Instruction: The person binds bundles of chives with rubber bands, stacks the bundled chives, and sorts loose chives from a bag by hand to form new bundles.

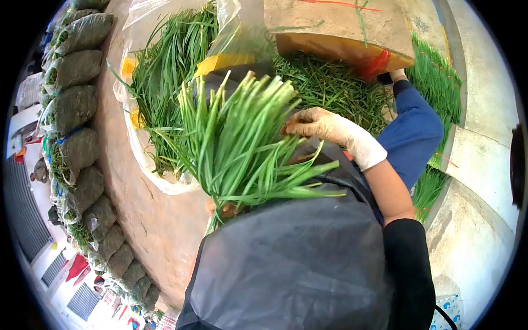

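Note:
A large bunch of long green leafy stalks [236, 132] fans out above my lap, pale cut ends toward the top. My left hand [223, 209] is wrapped round its narrow lower part, mostly hidden by the leaves and the dark apron [297, 258]. My right hand [322, 127], in a dirty white glove, is at the bunch's right side with fingers bent together; whether stalks are between them is unclear. Beyond the bunch, loose greens [176, 71] lie in a clear plastic bag [159, 179]. Trimmed leaves [330, 82] are heaped beside my leg.
A wooden board or stool [341, 22] with red ties stands at the top. Tied green bundles [437, 82] line the right, beside a concrete ledge [484, 143]. Filled sacks [77, 66] form a row along the left of the brown floor [148, 220]. My bent leg is at right.

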### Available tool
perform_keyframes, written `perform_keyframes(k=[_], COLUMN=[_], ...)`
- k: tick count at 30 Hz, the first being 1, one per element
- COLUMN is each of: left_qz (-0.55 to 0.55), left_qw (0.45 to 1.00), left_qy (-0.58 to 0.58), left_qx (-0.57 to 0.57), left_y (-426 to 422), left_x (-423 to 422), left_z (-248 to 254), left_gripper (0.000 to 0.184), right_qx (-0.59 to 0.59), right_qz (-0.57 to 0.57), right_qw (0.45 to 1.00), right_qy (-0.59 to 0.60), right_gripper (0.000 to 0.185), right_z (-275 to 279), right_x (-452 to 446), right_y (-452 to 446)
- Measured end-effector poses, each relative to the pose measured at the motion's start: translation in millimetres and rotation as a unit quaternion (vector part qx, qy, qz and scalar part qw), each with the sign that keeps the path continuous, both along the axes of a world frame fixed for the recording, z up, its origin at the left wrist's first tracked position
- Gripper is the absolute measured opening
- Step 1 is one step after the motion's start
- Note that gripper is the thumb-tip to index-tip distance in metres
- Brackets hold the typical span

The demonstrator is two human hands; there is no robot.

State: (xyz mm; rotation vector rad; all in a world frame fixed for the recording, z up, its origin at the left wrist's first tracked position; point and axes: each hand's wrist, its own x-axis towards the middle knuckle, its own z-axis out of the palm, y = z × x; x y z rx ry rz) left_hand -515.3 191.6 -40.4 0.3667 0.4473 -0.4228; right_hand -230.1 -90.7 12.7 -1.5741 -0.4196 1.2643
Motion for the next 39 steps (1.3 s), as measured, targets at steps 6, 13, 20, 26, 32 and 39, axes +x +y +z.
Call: perform_keyframes(k=[6,13,20,26,32,39], left_qz=[-0.002,-0.002,-0.001,0.0,0.008,0.013], left_qw=[1.0,1.0,1.0,1.0,1.0,1.0], left_qy=[0.001,0.002,0.0,0.001,-0.005,-0.01], left_qx=[-0.002,-0.001,0.001,0.003,-0.001,-0.009], left_y=[-1,-2,1,1,3,2], left_x=[-2,1,2,5,4,8], left_z=[5,7,10,12,15,18], left_gripper=[0.036,0.037,0.038,0.039,0.04,0.041], right_qx=[0.24,0.136,0.019,0.229,0.133,0.124], right_qz=[-0.252,-0.223,-0.259,-0.108,-0.291,-0.115], right_qw=[0.887,0.948,0.962,0.966,0.947,0.84], right_qy=[0.304,0.184,-0.081,0.051,0.017,-0.515], right_gripper=[0.054,0.022,0.046,0.064,0.03,0.033], right_z=[21,34,-84,-41,-61,16], right_x=[-6,-18,50,10,71,27], right_y=[11,27,-42,30,-8,32])
